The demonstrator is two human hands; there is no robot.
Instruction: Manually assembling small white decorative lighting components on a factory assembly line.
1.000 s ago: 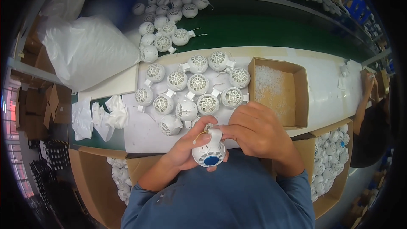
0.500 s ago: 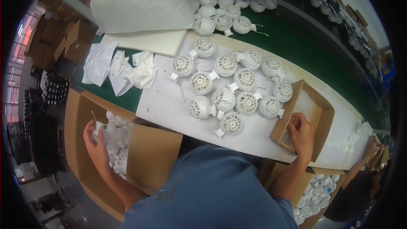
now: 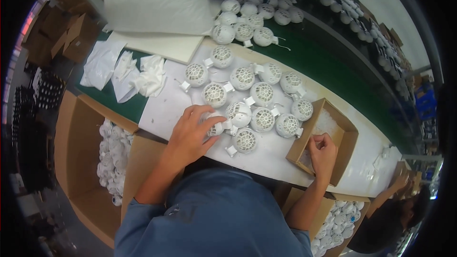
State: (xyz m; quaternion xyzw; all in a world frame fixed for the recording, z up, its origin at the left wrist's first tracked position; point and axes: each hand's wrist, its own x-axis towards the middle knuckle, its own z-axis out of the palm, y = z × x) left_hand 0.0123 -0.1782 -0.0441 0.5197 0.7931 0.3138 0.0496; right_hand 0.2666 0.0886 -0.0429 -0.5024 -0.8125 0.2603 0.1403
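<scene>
Fingers and thumb of my left hand (image 3: 186, 135) close round a white openwork ball (image 3: 215, 130) at the near left of a cluster on the table. Several similar balls lie beside it, with lattice tops and small white tabs, such as the one in front (image 3: 244, 140). My right hand (image 3: 324, 154) reaches over the near wall of a shallow cardboard box (image 3: 349, 150), fingers pinched together. Whatever they hold, if anything, is too small to make out. Small translucent pieces (image 3: 325, 123) lie in that box.
A large carton (image 3: 71, 147) with many white parts stands at left, another box of white balls (image 3: 340, 223) at lower right. Crumpled white wrappings (image 3: 150, 76) and a white board (image 3: 162, 47) lie beyond. More balls (image 3: 245, 31) sit behind; a co-worker (image 3: 388, 219) is at right.
My left hand has come from the left carton to the table and grasped a ball; the white piece it held is no longer visible. My right hand stays at the small box, fingers pinched.
</scene>
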